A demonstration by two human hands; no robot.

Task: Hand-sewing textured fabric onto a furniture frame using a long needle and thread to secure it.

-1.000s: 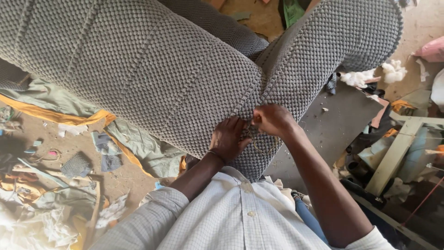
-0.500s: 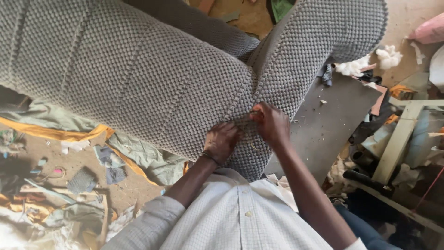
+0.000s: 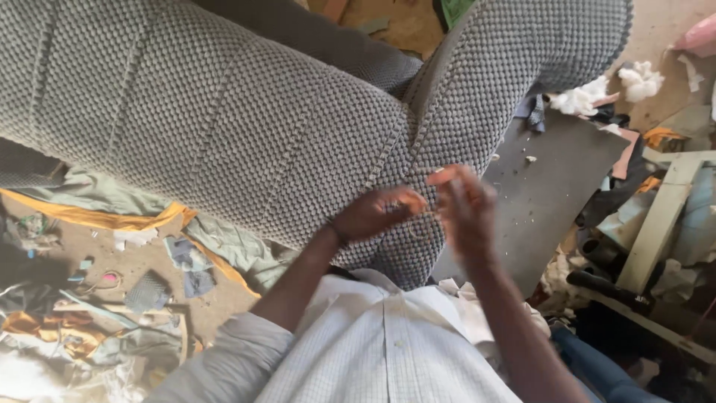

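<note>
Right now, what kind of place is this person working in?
Probably an upholstery workshop. Both hands, left hand and right hand, work at a seam of a grey woven-covered seat, with fabric scraps and white stuffing strewn on the floor.

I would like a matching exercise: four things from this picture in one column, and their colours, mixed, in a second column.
Things:
1. knitted upholstery cover
2. stuffing tufts
3. cloth strip on the floor
4. flat board

Colours:
A. white
B. dark grey, smooth
C. orange-yellow
D. light grey, bumpy weave

Pairs: 1-D, 2-A, 3-C, 4-B
</note>
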